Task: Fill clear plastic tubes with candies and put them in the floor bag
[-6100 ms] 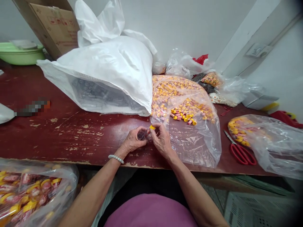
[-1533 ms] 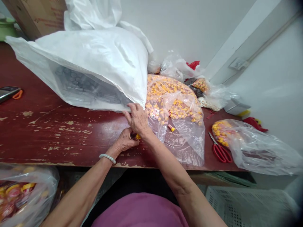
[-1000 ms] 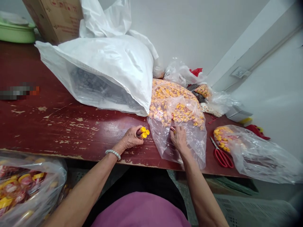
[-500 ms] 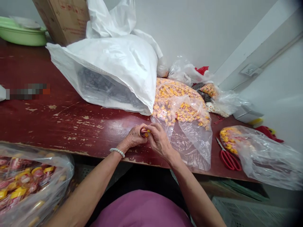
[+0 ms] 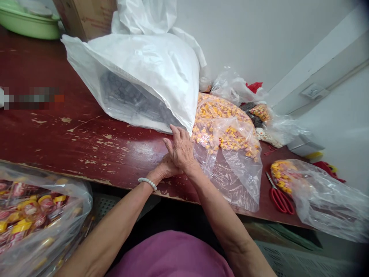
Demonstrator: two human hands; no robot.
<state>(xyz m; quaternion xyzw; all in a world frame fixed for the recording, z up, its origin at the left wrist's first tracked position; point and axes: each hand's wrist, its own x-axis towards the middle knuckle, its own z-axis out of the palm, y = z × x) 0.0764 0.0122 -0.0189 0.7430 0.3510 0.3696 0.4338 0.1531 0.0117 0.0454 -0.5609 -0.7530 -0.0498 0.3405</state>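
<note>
My right hand is above the table edge with its fingers apart, its fingertips by the mouth of a big white sack. Inside that sack lie many clear tubes. Under my right hand is my left hand, with a beaded bracelet at its wrist; its fingers are mostly covered, and whatever it holds is hidden. Just to the right lies a clear plastic bag with many small yellow-and-pink pieces.
Red scissors and another clear bag lie at the right. At the lower left is a bag of yellow-capped items. A green basin and a cardboard box stand at the back left.
My right hand has left the small red-and-yellow item at my left hand, moved up toward the sack's mouth and opened. That item is now out of sight. The view has shifted slightly.
</note>
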